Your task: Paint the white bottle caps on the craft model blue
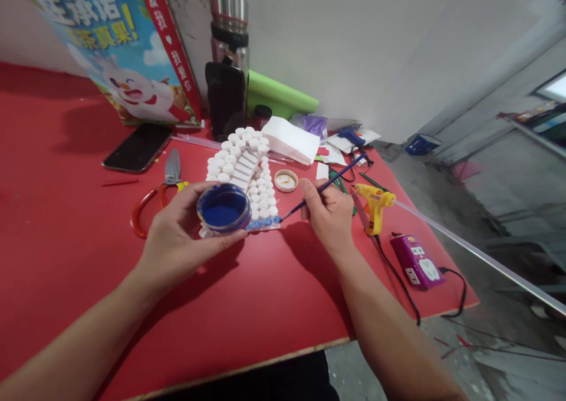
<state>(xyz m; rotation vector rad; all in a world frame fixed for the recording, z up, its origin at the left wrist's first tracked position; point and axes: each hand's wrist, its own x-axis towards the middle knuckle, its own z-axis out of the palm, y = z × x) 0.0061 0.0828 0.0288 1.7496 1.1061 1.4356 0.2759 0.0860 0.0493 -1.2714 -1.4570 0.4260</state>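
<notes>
- Left hand is cradling the paint jar.
- Right hand is pinching the brush, apparently colouring the front of the model.
- Model is resting on the counter, seemingly calling for steady dabs.

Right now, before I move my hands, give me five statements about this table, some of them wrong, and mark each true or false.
1. The left hand holds an open jar of blue paint. True.
2. The yellow glue gun is to the right of the right hand. True.
3. The right hand grips the scissors. False: it holds a paintbrush.
4. Every visible disc is blue. False: most are white discs, with blue discs along the near edge.
5. The phone lies flat. True.
</notes>
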